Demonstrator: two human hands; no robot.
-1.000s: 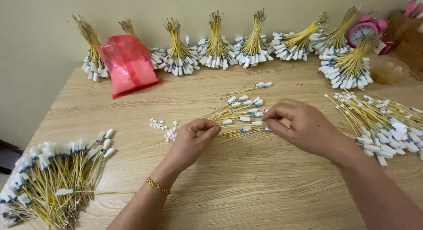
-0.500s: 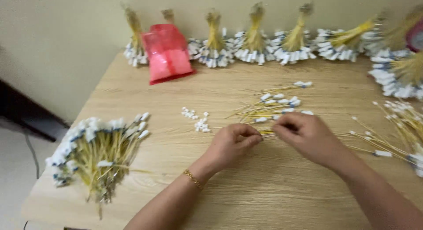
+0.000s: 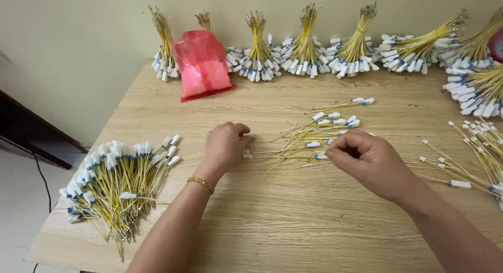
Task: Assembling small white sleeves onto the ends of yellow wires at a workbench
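Both hands rest on the pale wooden tabletop (image 3: 293, 220), set apart from each other. The left hand (image 3: 226, 146), with a thin gold bracelet (image 3: 201, 183) at the wrist, is curled loosely with its fingertips together beside a few tiny white plastic connector pieces (image 3: 247, 154); whether it actually pinches one I cannot tell. The right hand (image 3: 367, 160) has thumb and forefinger pinched at the near end of the loose scatter of thin yellow wires with white and blue end tags (image 3: 319, 134), which lies between the two hands, fanned toward the back of the tabletop.

These wires look very light and springy, likely to slide on the smooth wood and tangle with their neighbours; the tag at the end seems the firmest place to pinch one, while the bare strand would probably bend or slip. The white pieces look small enough to skitter away, so a fingertip grip from above would suit them.

Left of the left hand lies a fanned pile of finished yellow wires (image 3: 118, 181). Along the wall stand tied upright bundles of the same wires (image 3: 304, 48) and a red plastic bag (image 3: 201, 63); more loose wires (image 3: 471, 152) lie to the right.

Compared with half a second ago, the view has swung slightly right, the left hand has drawn away from the right, and the white pieces now sit at its fingertips
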